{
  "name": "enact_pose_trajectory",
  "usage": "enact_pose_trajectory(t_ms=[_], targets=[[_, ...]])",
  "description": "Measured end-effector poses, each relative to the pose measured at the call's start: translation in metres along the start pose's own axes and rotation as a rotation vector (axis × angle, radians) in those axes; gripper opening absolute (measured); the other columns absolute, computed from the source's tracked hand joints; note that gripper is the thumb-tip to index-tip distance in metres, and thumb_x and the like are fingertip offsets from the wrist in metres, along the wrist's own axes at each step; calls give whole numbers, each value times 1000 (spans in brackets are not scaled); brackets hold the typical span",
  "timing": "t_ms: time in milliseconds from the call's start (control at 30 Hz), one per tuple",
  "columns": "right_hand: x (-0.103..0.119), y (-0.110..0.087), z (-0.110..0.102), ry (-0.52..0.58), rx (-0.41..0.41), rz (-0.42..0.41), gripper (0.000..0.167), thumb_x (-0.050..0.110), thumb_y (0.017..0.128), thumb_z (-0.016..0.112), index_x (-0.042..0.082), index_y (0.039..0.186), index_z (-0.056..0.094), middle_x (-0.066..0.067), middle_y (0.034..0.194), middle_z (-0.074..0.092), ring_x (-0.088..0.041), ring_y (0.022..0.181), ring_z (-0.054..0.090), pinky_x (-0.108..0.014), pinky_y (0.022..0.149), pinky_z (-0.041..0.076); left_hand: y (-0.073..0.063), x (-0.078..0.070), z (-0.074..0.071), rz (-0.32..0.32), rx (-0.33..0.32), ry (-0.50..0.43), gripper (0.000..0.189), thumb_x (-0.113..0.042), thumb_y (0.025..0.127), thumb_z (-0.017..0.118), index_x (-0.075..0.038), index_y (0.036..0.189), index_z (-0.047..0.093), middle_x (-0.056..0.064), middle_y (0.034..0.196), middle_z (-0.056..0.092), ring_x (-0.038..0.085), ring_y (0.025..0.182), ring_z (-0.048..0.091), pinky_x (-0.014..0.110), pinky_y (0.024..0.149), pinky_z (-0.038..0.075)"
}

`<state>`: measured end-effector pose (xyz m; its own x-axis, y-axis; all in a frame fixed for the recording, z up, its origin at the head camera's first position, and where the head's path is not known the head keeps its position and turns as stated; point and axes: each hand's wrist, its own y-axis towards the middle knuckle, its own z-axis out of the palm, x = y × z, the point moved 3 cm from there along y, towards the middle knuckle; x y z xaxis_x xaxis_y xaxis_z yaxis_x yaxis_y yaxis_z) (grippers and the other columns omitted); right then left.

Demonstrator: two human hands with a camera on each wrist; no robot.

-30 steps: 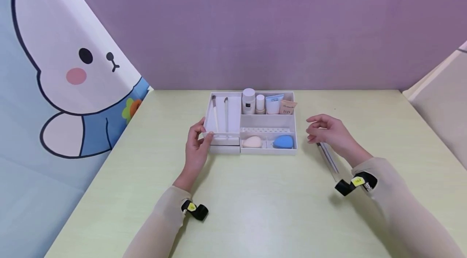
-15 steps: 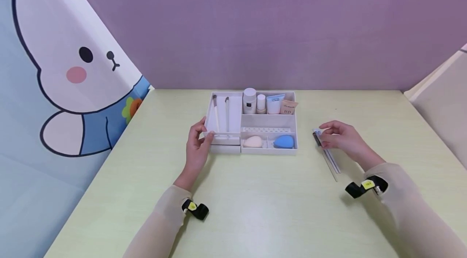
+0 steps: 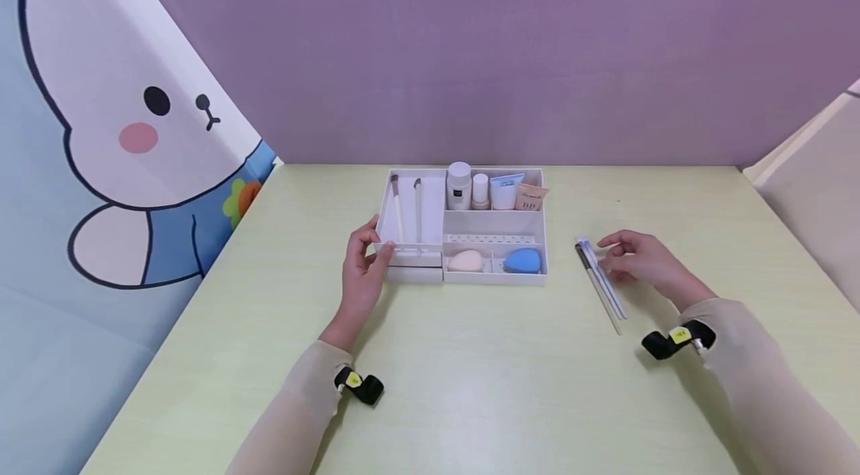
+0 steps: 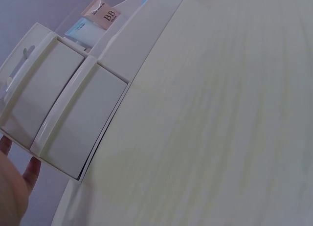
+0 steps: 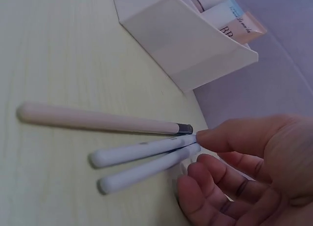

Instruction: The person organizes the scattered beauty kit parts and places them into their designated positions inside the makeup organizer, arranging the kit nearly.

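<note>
Three slim sticks (image 5: pixel 137 150), one with a dark ferrule, lie side by side on the pale table (image 3: pixel 470 385), to the right of a white organizer (image 3: pixel 493 222). Loosely bent, the right hand (image 3: pixel 640 263) is at their far ends; whether it pinches them, I cannot tell. The left hand (image 3: pixel 363 277) grips the organizer's front left corner, thumb on top. Past its front wall sit a pale sponge (image 3: pixel 466 261) and a blue sponge (image 3: pixel 522 261); farther back, two brushes (image 3: pixel 398 213) lie left of upright bottles (image 3: pixel 460 190) and tubes (image 3: pixel 505 195). Behind rises a purple backdrop (image 3: pixel 497 49).
</note>
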<state>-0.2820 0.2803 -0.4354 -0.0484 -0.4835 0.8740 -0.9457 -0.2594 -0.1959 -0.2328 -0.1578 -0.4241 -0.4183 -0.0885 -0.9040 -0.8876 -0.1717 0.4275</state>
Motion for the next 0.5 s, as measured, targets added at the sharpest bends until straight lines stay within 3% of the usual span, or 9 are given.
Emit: enact_pose_trajectory(t_ms=[200, 500], targets=[[5, 0, 2, -81, 6, -12, 45, 2, 86, 68, -14, 124, 50, -9, 89, 61, -14, 67, 60, -30, 60, 54, 0, 1, 0, 4, -3, 0, 16, 10, 94, 57, 10, 102, 43, 25, 149, 41, 34, 135, 41, 22, 79, 43], [2, 3, 1, -128, 32, 26, 47, 4, 84, 70, -14, 123, 49, -7, 87, 63, -13, 68, 61, -31, 59, 55, -1, 0, 0, 10, 5, -7, 17, 6, 96, 57, 8, 103, 43, 19, 148, 44, 24, 133, 43, 22, 81, 43]])
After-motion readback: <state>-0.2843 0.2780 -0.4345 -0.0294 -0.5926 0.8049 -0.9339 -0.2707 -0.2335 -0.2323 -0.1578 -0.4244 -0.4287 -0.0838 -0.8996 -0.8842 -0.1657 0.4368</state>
